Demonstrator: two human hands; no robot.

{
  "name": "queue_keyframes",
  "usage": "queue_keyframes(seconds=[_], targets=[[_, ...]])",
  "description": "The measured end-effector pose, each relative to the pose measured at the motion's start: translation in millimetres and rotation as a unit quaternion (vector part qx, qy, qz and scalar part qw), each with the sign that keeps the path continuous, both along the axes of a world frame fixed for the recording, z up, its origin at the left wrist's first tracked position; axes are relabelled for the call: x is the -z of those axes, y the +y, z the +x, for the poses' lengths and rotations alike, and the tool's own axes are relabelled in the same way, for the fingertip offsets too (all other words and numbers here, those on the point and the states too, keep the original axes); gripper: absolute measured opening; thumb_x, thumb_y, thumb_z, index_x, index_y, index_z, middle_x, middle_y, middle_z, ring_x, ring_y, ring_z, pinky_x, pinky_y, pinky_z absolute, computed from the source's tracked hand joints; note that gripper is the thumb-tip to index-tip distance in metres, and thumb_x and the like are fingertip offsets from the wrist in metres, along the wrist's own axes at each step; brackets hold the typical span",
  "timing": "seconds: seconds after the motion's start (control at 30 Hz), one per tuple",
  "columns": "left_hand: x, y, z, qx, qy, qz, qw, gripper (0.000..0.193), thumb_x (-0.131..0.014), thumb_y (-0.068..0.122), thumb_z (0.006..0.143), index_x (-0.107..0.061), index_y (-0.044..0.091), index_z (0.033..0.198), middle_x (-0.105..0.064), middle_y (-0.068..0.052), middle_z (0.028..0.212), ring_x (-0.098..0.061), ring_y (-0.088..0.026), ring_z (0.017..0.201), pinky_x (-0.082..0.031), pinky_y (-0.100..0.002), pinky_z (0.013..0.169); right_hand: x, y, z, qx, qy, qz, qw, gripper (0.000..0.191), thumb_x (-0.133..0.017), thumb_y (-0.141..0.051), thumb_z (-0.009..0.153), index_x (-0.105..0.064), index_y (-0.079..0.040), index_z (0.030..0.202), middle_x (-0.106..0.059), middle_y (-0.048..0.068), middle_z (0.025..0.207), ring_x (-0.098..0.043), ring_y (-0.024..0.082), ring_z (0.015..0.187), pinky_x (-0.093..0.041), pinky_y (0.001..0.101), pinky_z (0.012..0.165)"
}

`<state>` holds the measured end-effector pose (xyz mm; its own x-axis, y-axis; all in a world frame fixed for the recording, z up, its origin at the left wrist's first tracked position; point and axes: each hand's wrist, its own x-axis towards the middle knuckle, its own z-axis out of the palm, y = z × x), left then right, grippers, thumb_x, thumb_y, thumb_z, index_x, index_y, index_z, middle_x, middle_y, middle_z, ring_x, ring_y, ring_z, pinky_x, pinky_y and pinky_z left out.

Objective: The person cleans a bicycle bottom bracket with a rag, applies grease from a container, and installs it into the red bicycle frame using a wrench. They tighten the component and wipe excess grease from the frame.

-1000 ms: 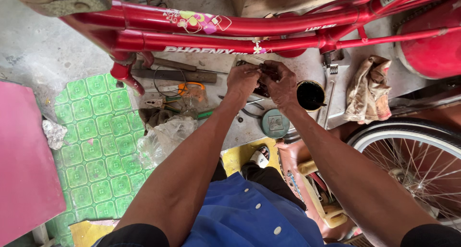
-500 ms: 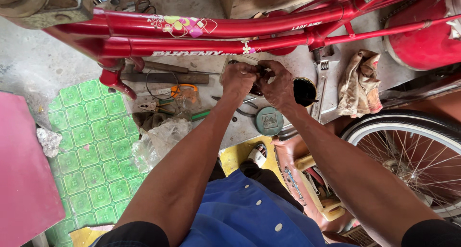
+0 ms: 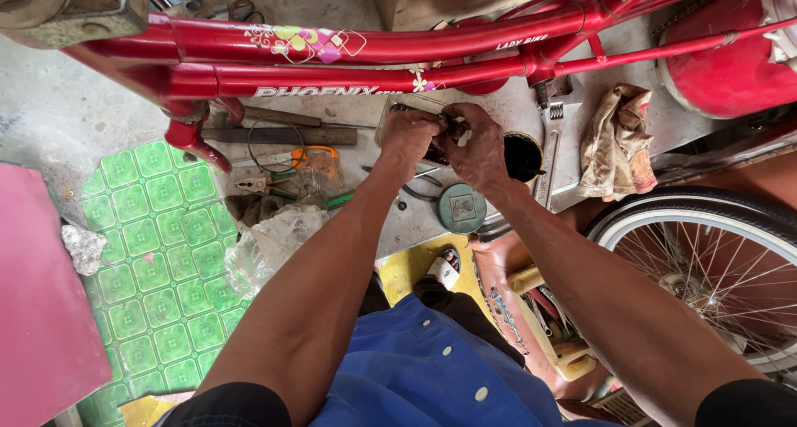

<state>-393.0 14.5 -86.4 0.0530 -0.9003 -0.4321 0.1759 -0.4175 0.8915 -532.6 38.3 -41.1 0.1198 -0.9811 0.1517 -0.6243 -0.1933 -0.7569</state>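
Just below the frame (image 3: 374,62), your left hand (image 3: 409,136) and right hand (image 3: 477,145) were clenched together on a small dark part (image 3: 436,151), the work there unfinished, the wrench (image 3: 550,136) beside them untouched.

You work in bicycle repair workshop: red bicycle frame (image 3: 374,45) just above your fingers (image 3: 448,128), spoked wheel (image 3: 706,261) at right, adjustable wrench (image 3: 550,136), pliers (image 3: 257,184), greasy rag (image 3: 616,141) on stained concrete floor (image 3: 58,120).

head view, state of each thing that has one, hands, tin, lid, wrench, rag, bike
left hand: closed on a small dark tool
right hand: closed on the same tool
round tin: open, dark inside
tin lid: off, lying flat
adjustable wrench: lying unused
rag: crumpled
red bicycle frame: lying across the floor
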Motion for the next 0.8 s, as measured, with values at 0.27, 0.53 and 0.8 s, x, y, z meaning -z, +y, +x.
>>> queue_keyframes(seconds=[0.27,0.53,0.8], targets=[[-7.2,1.4,-4.7,0.029,-0.183,-0.064,0.981,0.017,-0.072,0.014,0.080,-0.077,0.000,0.088,-0.075,-0.017,0.078,-0.072,-0.025,0.072,-0.056,-0.037,0.071,0.1,0.5,-3.6,-0.015,0.001,-0.018,1.000,0.034,-0.079,-0.007,0.082,-0.070,-0.002,0.114,-0.073,0.015,0.103,-0.072,0.023,0.087,-0.060,0.0353,0.079],[-0.3,-2.5,-13.2,-0.031,-0.321,-0.201,0.925,0.013,-0.074,0.014,0.078,-0.076,0.001,0.079,-0.068,-0.023,0.098,-0.070,-0.038,0.088,-0.056,-0.043,0.081,-2.7,-0.4,-8.5,-0.005,-0.002,-0.011,1.000,0.032,-0.077,-0.011,0.084,-0.070,-0.003,0.115,-0.075,0.015,0.100,-0.072,0.025,0.086,-0.059,0.0365,0.080],[-7.1,10.4,-17.9,-0.066,-0.280,-0.138,0.948,0.024,-0.061,0.014,0.084,-0.074,0.007,0.103,-0.077,-0.016,0.098,-0.073,-0.035,0.095,-0.057,-0.041,0.088,5.9,1.2,-9.0,0.003,0.065,-0.087,0.994,0.030,-0.079,-0.011,0.085,-0.072,-0.003,0.113,-0.070,0.019,0.103,-0.070,0.030,0.086,-0.058,0.0407,0.081]])
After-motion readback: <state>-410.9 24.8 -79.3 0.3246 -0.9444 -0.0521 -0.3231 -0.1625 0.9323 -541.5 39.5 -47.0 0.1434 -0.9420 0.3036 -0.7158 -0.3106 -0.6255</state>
